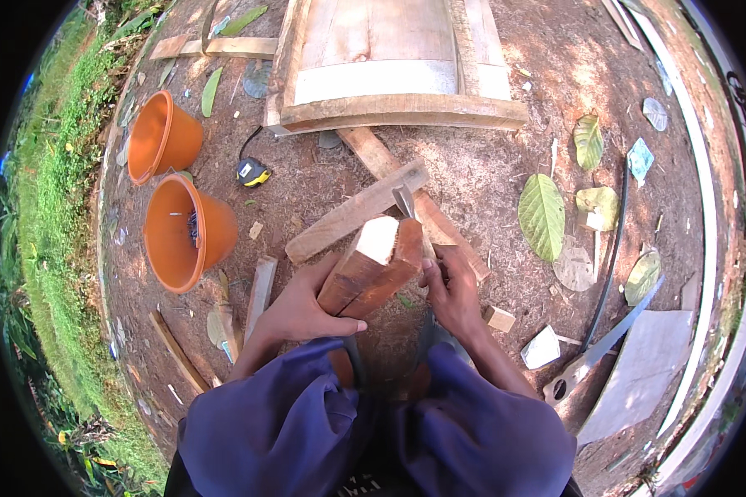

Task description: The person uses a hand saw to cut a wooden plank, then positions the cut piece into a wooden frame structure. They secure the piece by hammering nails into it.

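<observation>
My left hand [311, 302] is closed round the left side of a thick reddish-brown wood block [365, 277], which stands tilted between my knees. Its upper end has a pale, freshly cut face, and a dark seam runs down the side towards me. On the block's right, my right hand [452, 290] is closed with fingers curled on a hand tool with a grey metal end [403, 201]. The metal rises just beyond the block's top. Most of the handle is hidden by the block and fingers. Behind them, one wooden plank [348, 214] lies across another plank [452, 232].
A wooden frame [406, 112] stands ahead. Orange buckets [199, 273] and a tape measure [253, 172] lie left. To the right are a handsaw [605, 344], a grey board [638, 377], a black hose [615, 257] and large leaves [542, 217]. A small offcut [499, 319] lies near my right forearm.
</observation>
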Demonstrator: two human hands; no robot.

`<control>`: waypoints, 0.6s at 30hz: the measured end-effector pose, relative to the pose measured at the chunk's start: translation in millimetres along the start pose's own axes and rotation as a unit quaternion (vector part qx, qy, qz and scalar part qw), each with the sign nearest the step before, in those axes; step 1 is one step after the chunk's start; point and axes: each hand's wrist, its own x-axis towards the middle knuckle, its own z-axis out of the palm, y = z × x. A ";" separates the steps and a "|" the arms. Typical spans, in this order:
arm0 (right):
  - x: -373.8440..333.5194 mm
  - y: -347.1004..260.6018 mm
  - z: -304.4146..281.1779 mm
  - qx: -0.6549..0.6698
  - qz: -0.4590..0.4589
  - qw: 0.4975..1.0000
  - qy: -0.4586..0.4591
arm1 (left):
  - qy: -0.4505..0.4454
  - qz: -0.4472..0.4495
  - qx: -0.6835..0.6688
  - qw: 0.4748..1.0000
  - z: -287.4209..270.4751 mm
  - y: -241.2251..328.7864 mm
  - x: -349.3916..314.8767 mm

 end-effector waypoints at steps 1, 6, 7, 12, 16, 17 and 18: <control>1.8 -8.1 17.0 0.036 -0.047 0.998 -0.027 | -0.020 0.017 0.011 1.000 1.4 0.3 -2.5; -18.5 -12.5 52.4 0.281 0.052 0.948 -0.137 | -0.021 0.035 -0.128 0.991 8.0 1.2 0.8; -18.7 -12.2 51.7 0.275 0.028 0.951 -0.143 | -0.008 0.034 -0.168 0.985 12.8 -3.8 0.4; 3.8 -20.5 36.7 0.026 -0.158 0.980 -0.119 | 0.097 0.086 -0.283 0.950 12.4 -26.2 -3.9; 44.5 -0.1 9.5 -0.355 -0.136 0.925 0.010 | 0.198 0.080 -0.207 0.955 -19.5 -27.6 -12.6; 46.7 9.2 5.2 -0.389 -0.090 0.917 0.005 | 0.221 0.086 -0.201 0.950 -23.6 -26.5 -13.2; 49.2 18.3 -0.1 -0.425 -0.044 0.904 -0.002 | 0.244 0.092 -0.197 0.945 -26.7 -25.8 -13.5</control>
